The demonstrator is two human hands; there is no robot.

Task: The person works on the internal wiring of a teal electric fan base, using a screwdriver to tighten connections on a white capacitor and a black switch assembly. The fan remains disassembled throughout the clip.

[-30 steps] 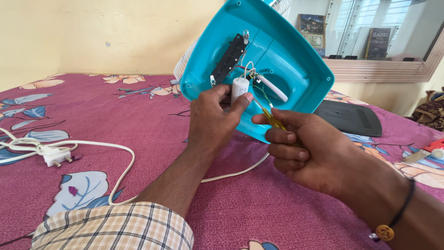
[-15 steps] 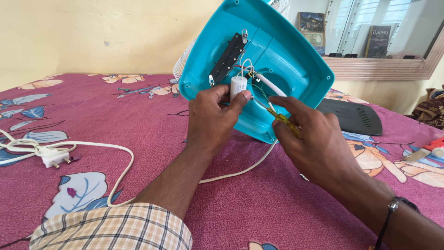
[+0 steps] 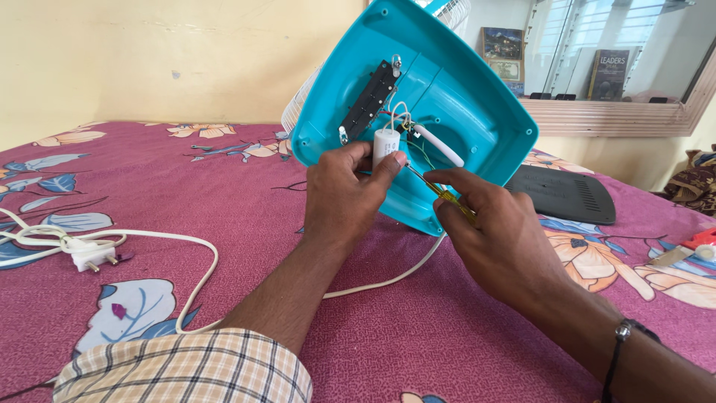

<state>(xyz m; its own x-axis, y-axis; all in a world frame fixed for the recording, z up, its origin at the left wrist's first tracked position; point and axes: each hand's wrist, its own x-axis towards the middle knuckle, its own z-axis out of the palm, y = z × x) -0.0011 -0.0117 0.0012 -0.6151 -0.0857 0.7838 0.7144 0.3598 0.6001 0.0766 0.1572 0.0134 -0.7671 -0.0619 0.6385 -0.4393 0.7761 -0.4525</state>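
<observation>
Left hand (image 3: 344, 190) pinches a white capacitor (image 3: 385, 144) in the teal fan base (image 3: 462, 97); right hand (image 3: 496, 239) grips a screwdriver (image 3: 440, 191), which could slip onto thin wires (image 3: 399, 112).

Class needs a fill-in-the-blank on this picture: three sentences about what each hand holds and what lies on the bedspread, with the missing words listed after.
1. The left hand pinches a small white ____ wired into the turquoise fan base.
2. The right hand holds a ____ with a yellow handle.
3. A white plug lies on the ____ floral bedspread.

Missing words: cylinder; screwdriver; maroon
</observation>
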